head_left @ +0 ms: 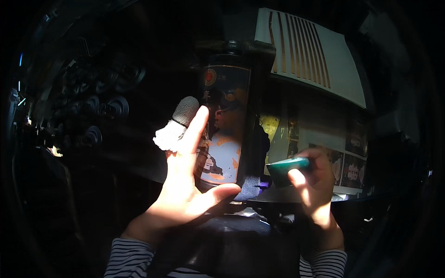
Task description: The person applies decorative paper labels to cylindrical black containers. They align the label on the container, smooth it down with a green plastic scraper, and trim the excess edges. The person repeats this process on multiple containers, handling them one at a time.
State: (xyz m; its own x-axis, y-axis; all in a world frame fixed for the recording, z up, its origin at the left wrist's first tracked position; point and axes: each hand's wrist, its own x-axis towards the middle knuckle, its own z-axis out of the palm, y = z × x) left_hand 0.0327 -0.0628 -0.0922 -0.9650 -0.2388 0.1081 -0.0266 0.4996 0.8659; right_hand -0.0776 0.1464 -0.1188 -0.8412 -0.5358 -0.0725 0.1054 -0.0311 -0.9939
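A dark bottle (227, 125) lies with its neck pointing away from me. On its upper side is a label (225, 160) in dark blue, pale blue and orange. My left hand (183, 180) is open along the bottle's left side, index finger stretched against the edge and thumb spread across the base. White knitted covers (185, 113) sit over other fingers of that hand. To the right of the bottle, my right hand (320, 178) pinches a green flat scraper (289, 167), apart from the bottle. Part of the scraper is in shadow.
A white sheet with several gold-brown strips (310, 58) lies at the far right. Nearer are printed label sheets (353, 171) and a yellow patch (270, 126). A bluish cloth (250, 187) is by the bottle's base. Round dark metal parts (113, 107) stand in shadow on the left.
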